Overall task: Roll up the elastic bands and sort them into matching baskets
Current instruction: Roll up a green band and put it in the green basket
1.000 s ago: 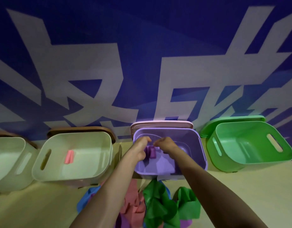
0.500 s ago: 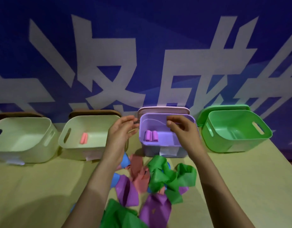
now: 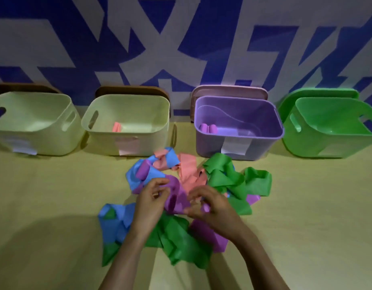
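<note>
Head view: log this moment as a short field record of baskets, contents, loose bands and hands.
baskets: four in a row, two cream, one purple, one green
far-left cream basket: no band visible
second cream basket: one pink roll
purple basket: two purple rolls
green basket: no band visible
loose pile: blue, pink, green, purple bands, unrolled
left hand: on purple band
right hand: pinching same band

The green basket (image 3: 335,130) runs off the frame's right edge, the far-left cream basket (image 3: 32,124) off the left. Both forearms are cut at the bottom. Under the right hand (image 3: 212,206), blurred fingers hide part of the purple band (image 3: 178,197).
</note>
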Demonstrator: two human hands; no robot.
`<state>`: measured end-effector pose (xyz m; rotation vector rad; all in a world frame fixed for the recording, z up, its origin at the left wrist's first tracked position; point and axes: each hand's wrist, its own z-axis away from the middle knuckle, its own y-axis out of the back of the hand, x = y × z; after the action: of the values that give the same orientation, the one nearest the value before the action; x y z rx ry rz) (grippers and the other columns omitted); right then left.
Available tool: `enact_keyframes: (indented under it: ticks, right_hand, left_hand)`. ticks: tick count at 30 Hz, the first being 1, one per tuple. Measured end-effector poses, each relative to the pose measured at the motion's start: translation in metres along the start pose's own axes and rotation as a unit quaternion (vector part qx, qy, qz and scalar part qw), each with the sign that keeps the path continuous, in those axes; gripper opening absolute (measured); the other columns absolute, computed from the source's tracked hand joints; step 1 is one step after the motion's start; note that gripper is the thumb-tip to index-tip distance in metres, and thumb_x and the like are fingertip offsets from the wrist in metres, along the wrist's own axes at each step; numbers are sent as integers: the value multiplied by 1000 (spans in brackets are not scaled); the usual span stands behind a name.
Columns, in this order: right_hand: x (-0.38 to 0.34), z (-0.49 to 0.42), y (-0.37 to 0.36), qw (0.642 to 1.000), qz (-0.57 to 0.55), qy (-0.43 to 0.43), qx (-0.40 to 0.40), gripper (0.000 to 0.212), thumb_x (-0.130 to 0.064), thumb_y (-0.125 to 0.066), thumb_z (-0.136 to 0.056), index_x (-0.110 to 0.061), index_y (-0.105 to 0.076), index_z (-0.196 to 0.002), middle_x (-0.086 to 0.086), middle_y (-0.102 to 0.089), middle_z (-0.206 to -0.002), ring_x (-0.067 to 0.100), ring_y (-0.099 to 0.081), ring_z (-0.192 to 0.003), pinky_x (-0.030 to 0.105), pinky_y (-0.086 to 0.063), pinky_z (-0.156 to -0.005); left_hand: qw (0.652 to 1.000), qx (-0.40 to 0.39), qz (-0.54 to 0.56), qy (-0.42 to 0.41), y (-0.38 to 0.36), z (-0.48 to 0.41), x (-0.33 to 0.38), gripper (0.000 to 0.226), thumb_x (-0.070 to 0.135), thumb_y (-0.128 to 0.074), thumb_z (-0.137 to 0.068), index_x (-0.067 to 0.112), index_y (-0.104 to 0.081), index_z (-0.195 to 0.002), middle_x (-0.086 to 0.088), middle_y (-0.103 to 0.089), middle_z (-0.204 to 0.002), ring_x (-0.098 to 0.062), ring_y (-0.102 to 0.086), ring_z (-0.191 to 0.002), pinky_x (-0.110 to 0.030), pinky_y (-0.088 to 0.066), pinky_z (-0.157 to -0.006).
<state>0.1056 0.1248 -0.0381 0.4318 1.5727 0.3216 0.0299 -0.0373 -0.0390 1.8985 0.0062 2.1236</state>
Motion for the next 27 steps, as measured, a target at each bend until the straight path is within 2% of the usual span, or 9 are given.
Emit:
enact_keyframes:
  ticks: [3,5,11,14,17,19,23,25,27]
  right_hand:
    - [22,13,-25,991,95,36,-85,50,-54,-72,-64,-14,-63,-92,0,-57,-94,14,-52,-88,23,-41,-78]
    - [37,18,-39,984,146,55,-86,52,-52,-73,-61,-13,-62,-94,-1,-54,-97,15,-46,-91,26,-36,-79]
    - [52,17,-50,991,112,53,-49,20,-24,-71,-75,-11,-65,-89,-5,-52,-93,15,-49,-91,21,-35,-81]
    - [42,22,-44,992,107,60,-18,9,-15,-68,-84,-8,-66,-90,1,-59,-90,16,-54,-89,21,-38,-80]
    - [27,27,-34,991,102,85,20,8,-15,-64,-89,-9,-66,-93,0,-60,-90,11,-53,-87,12,-35,-77]
    - [14,26,-23,990,97,99,29,8,-14,-63,-90,-9,-66,-94,-1,-59,-93,12,-54,-91,14,-37,-81]
    - [-26,16,7,982,108,143,63,14,-16,-59,-93,-8,-70,-97,1,-61,-97,5,-54,-90,12,-38,-84]
    - [-51,10,24,979,89,155,99,14,-17,-55,-95,-12,-68,-97,-8,-61,-86,-4,-52,-78,7,-36,-75]
    - [-74,1,41,977,44,162,134,13,-18,-52,-97,-17,-65,-94,-14,-59,-79,-6,-51,-72,12,-39,-72]
  left_hand:
    - [999,-5,-50,-13,4,8,-34,31,-8,-62,-84,23,-60,-87,3,-66,-87,10,-60,-71,-6,-44,-67]
    - [999,-12,-49,-18,3,12,-50,33,-9,-63,-83,25,-61,-84,4,-67,-88,7,-61,-73,-8,-46,-70]
    - [998,-17,-16,-66,2,25,-71,25,-3,-65,-84,22,-65,-84,14,-70,-79,6,-62,-78,-9,-46,-78]
    - [991,-67,-64,-97,10,32,-70,9,23,-70,-84,26,-67,-92,15,-70,-93,-2,-62,-95,-16,-46,-87]
    - [972,-142,-129,-135,23,41,-61,38,55,-70,-69,34,-65,-100,12,-66,-105,1,-59,-103,-15,-44,-91]
    - [969,-171,-120,-133,27,48,-47,42,49,-80,-62,36,-66,-100,12,-67,-103,1,-60,-99,-15,-45,-88]
    - [977,-98,-65,-180,25,46,-17,23,29,-81,-67,30,-67,-86,14,-69,-86,-3,-62,-81,-19,-48,-78]
    - [975,-105,-53,-189,25,41,-2,38,29,-82,-63,34,-63,-96,18,-68,-94,-3,-62,-88,-19,-48,-84]
    - [973,-133,-70,-176,25,36,6,56,21,-85,-65,32,-58,-113,15,-65,-109,-4,-62,-97,-21,-48,-89]
